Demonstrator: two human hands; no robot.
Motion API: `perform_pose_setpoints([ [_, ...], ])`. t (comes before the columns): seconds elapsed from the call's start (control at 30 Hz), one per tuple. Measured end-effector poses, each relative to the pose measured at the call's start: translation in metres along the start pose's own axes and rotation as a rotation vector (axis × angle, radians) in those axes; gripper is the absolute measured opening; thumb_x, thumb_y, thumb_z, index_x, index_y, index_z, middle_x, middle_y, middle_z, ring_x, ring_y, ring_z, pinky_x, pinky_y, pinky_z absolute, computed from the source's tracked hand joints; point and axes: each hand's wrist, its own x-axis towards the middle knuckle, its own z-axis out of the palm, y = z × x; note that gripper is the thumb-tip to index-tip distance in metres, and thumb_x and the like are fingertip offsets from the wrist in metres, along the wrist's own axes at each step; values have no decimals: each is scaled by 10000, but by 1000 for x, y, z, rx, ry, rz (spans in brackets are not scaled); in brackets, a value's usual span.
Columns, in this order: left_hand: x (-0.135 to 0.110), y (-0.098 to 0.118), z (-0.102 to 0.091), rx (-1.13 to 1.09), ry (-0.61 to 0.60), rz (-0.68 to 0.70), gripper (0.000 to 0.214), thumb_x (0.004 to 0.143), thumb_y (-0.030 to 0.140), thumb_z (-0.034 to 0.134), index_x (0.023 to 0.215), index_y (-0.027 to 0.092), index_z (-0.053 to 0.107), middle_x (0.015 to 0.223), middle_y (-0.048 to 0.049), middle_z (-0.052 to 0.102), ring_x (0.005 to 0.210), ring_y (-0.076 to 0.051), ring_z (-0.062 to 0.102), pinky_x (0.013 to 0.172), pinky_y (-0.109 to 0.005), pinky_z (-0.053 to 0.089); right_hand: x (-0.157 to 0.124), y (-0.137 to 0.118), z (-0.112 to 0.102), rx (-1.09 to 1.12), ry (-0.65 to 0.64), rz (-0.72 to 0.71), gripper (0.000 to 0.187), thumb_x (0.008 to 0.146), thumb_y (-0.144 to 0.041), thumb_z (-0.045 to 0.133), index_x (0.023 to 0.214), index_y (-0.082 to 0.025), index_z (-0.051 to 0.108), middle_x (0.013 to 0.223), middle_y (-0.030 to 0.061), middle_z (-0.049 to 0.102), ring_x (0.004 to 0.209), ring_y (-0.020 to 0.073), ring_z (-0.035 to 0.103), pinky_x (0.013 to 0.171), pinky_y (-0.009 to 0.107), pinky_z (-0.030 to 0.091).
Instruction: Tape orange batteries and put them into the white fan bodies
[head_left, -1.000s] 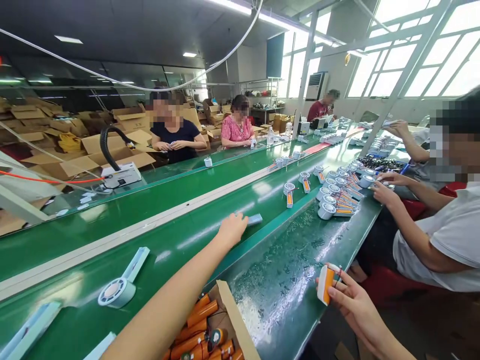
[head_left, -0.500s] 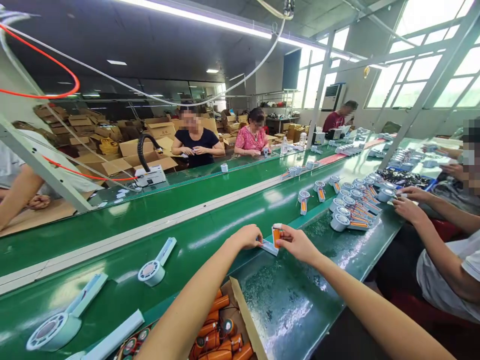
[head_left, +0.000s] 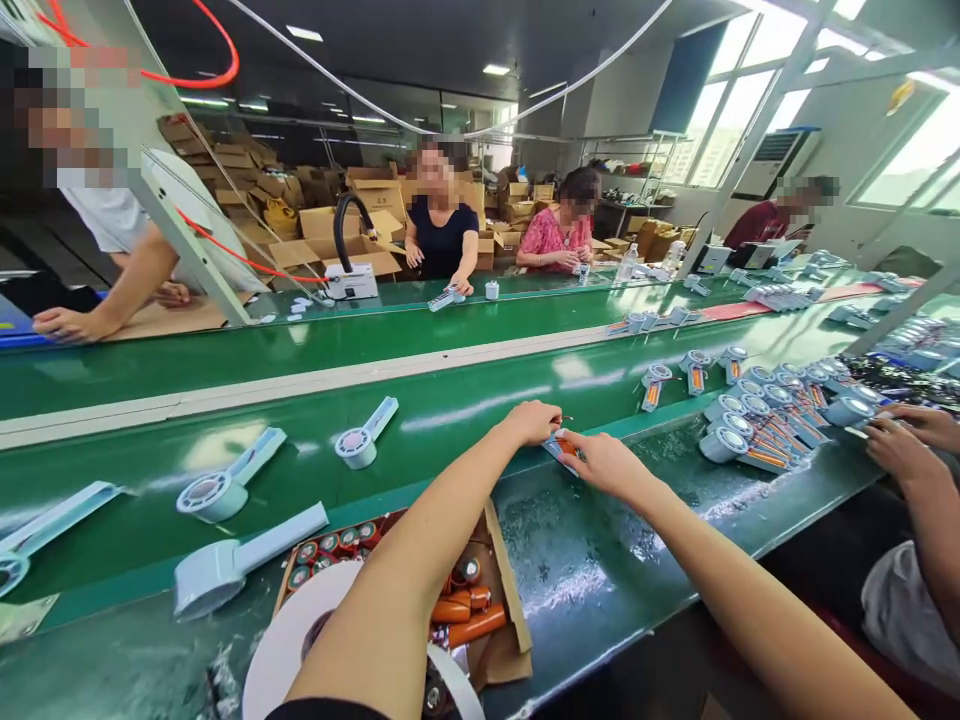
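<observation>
My left hand [head_left: 535, 422] is closed around the head end of a light-blue handheld fan housing [head_left: 555, 450], which it mostly hides. Inside the open handle lies an orange battery [head_left: 571, 458]. The fingers of my right hand [head_left: 606, 464] press on that battery, thumb at its near side. A thin wire shows just above my left fingertips. Below my left forearm stands a cardboard box [head_left: 510, 570] of orange batteries [head_left: 480, 625], partly covered by a white roll of tape [head_left: 277, 640].
More fan housings [head_left: 214, 490] lie along the green conveyor belt [head_left: 465, 400] at left. Fans with batteries fitted [head_left: 750, 430] crowd the bench at right, beside a co-worker's hands [head_left: 907, 440]. Other people sit across the belt. A metal post [head_left: 187, 240] slants at left.
The battery, upright in my right hand before, now lies down in the housing's handle. The view has swung left and down. A person across the belt now reaches out with a fan part.
</observation>
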Motion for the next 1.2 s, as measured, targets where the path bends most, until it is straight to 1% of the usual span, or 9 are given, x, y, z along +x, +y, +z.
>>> perform_pose_setpoints([
  [0.27,-6,21,-12,-25,6,-6,297,987,399,627,1171,168,663,1199,-85,677,1060,-204,663,936,-432,576,29,-21,7,-97,-51,20,327,931,-365,601,1169,-183,732,1173,177,748,1049,320,722,838,361,515],
  [0.4,-41,26,-36,-84,86,10,316,968,318,648,1245,164,640,1254,-98,684,1115,-216,659,972,-416,550,22,-9,15,-109,-46,-44,308,993,-316,498,1151,-199,736,1165,135,761,1044,266,726,862,321,500],
  [0.57,-189,5,-41,-185,251,42,346,989,393,594,1295,234,622,1339,-45,682,1232,-198,616,1063,-340,475,11,28,29,-31,65,-25,414,1041,-414,413,1292,-241,693,1149,122,781,963,296,738,795,353,498],
  [0.73,-374,8,4,-68,492,-69,252,931,417,669,1152,301,709,1159,-35,756,1177,-237,659,1120,-459,472,45,33,18,92,244,81,352,989,-364,530,1199,-177,742,997,156,792,871,320,712,765,389,488],
  [0.83,-433,7,35,150,462,-157,593,836,515,746,1379,316,614,1370,-97,676,1303,-336,592,1106,-546,495,58,7,3,145,338,138,349,972,-344,570,1218,-141,711,1225,201,726,1101,344,641,893,432,478],
  [0.93,-449,11,49,220,420,-179,575,881,462,692,1409,263,579,1475,-129,594,1395,-358,508,1082,-521,527,34,-52,-8,374,499,-2,406,971,-380,591,1300,-147,644,1325,180,666,1133,306,608,921,427,479],
  [1.0,-448,20,45,206,414,-161,443,907,393,664,1316,229,614,1427,-133,619,1398,-348,494,1101,-504,515,-7,-103,-17,629,396,-182,386,978,-446,597,1234,-164,661,1103,114,732,901,224,644,784,344,498],
  [1.1,-443,31,31,208,546,-156,490,852,393,744,1272,197,584,1302,-147,663,1385,-368,482,1134,-537,471,-79,-166,-31,896,-170,-449,342,961,-523,641,1027,-195,707,765,-7,716,626,135,596,585,242,425],
  [1.2,-443,34,25,245,710,-136,528,805,283,784,1280,235,559,1227,-112,694,1409,-382,464,1187,-613,382,-132,-200,-33,957,-451,-736,378,958,-531,662,817,-184,713,647,-32,674,528,91,539,510,214,347],
])
